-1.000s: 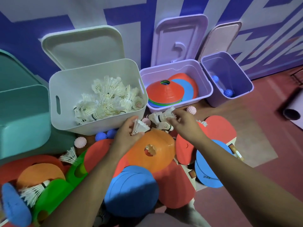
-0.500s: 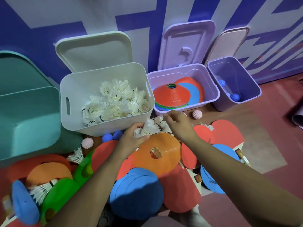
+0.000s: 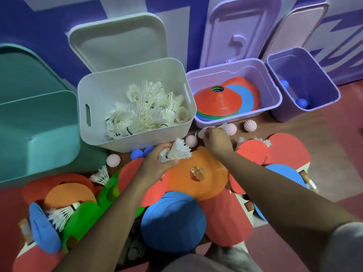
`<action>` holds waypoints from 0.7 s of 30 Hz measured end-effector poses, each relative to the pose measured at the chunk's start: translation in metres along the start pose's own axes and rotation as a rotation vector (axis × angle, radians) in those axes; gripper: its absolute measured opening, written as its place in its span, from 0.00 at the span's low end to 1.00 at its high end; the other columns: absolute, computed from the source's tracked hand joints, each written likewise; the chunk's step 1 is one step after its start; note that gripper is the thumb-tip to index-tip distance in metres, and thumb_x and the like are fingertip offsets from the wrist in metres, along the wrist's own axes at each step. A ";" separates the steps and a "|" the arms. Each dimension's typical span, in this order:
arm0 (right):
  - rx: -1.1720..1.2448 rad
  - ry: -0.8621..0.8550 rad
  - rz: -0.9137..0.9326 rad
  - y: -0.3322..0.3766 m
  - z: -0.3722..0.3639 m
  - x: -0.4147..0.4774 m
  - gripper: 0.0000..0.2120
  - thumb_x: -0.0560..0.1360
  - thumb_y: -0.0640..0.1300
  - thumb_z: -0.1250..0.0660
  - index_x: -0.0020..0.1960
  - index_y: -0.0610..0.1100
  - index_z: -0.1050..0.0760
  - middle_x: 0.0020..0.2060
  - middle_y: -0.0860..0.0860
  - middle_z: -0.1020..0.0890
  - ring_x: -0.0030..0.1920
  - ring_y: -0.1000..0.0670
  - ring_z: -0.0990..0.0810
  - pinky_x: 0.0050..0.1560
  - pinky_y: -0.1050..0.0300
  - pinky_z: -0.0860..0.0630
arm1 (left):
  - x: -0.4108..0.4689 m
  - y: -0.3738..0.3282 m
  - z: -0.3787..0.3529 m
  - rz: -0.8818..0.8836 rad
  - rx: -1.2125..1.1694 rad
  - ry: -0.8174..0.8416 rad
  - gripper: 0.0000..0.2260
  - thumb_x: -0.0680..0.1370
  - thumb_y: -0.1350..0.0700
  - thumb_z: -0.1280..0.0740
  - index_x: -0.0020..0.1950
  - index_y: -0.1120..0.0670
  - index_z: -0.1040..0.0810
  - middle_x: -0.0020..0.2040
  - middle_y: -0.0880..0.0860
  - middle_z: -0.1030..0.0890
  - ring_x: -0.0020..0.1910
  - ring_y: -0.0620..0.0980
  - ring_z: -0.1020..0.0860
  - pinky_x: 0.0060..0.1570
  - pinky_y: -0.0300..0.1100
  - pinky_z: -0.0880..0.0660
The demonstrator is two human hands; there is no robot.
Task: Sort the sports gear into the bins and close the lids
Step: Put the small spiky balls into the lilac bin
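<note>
Before the white plastic bin [image 3: 137, 143]: left hand [image 3: 155, 163] grips a bunch of white feather shuttlecocks [image 3: 179, 152], fingers curled round their bases.
Front of the lilac plastic bin [image 3: 272, 91]: right hand [image 3: 216, 142] pinches 1 single shuttlecock [image 3: 202, 132], a pink spiky ball [image 3: 231, 128] just beside it.
Inside white bin: heaped shuttlecocks [image 3: 147, 112]; white lid [image 3: 117, 40] propped open behind.
Inside lilac bin: stacked disc cones [image 3: 218, 99], red on top.
Small purple bin [image 3: 306, 75]: 2 blue spiky balls [image 3: 301, 103].
Floor: orange disc cone [image 3: 214, 179] under both wrists.

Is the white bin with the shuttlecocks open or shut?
Open. Its lid stands tipped back against the wall, and the shuttlecocks piled inside the white bin show plainly.
</note>
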State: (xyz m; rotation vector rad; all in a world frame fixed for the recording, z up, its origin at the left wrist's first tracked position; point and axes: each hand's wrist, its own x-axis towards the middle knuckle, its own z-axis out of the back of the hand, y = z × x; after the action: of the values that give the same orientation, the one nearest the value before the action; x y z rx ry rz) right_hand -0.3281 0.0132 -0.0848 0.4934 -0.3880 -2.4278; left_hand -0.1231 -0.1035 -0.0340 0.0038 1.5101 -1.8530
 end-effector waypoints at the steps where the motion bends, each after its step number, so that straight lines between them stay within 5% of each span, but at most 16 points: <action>1: -0.019 -0.018 0.037 -0.001 0.004 -0.007 0.12 0.71 0.37 0.39 0.31 0.45 0.37 0.36 0.39 0.20 0.41 0.38 0.24 0.37 0.53 0.36 | -0.002 -0.001 0.001 0.002 0.004 0.004 0.17 0.73 0.60 0.26 0.57 0.46 0.24 0.47 0.34 0.22 0.40 0.25 0.25 0.38 0.21 0.31; 8: 0.059 -0.137 0.318 0.008 0.061 -0.064 0.09 0.72 0.38 0.34 0.35 0.41 0.31 0.31 0.46 0.24 0.37 0.43 0.28 0.40 0.52 0.35 | -0.021 -0.015 0.009 -0.034 0.005 0.031 0.18 0.73 0.58 0.25 0.61 0.47 0.23 0.52 0.39 0.19 0.45 0.32 0.21 0.44 0.31 0.26; 12: 0.213 -0.170 0.334 0.032 0.098 -0.080 0.08 0.73 0.38 0.34 0.37 0.39 0.30 0.32 0.45 0.25 0.39 0.43 0.29 0.38 0.48 0.35 | -0.036 -0.033 0.019 -0.098 0.007 0.033 0.17 0.72 0.56 0.24 0.54 0.39 0.23 0.49 0.31 0.20 0.49 0.30 0.23 0.48 0.27 0.29; 16: 0.332 0.032 0.396 0.064 0.118 -0.093 0.08 0.75 0.40 0.34 0.38 0.42 0.29 0.32 0.44 0.24 0.35 0.45 0.28 0.38 0.47 0.31 | -0.043 -0.044 0.037 -0.156 0.006 -0.006 0.24 0.60 0.38 0.25 0.55 0.36 0.23 0.55 0.36 0.19 0.56 0.36 0.23 0.56 0.35 0.27; 19: 0.445 0.163 0.378 0.086 0.116 -0.092 0.13 0.77 0.42 0.33 0.36 0.51 0.32 0.29 0.54 0.26 0.31 0.54 0.30 0.34 0.56 0.33 | -0.044 -0.049 0.055 -0.221 0.069 -0.005 0.25 0.63 0.39 0.25 0.60 0.34 0.25 0.59 0.37 0.22 0.60 0.39 0.24 0.65 0.45 0.28; 21: 0.471 0.178 0.401 0.103 0.111 -0.089 0.13 0.77 0.43 0.33 0.37 0.52 0.32 0.28 0.58 0.26 0.30 0.58 0.29 0.35 0.61 0.34 | -0.043 -0.052 0.071 -0.250 0.139 -0.048 0.30 0.63 0.38 0.25 0.63 0.34 0.30 0.58 0.38 0.22 0.57 0.40 0.24 0.63 0.43 0.28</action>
State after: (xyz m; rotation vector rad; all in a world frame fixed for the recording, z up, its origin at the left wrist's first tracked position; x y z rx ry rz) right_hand -0.2579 0.0079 0.0761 0.7447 -0.8963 -1.8840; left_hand -0.0885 -0.1387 0.0503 -0.1699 1.3966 -2.1374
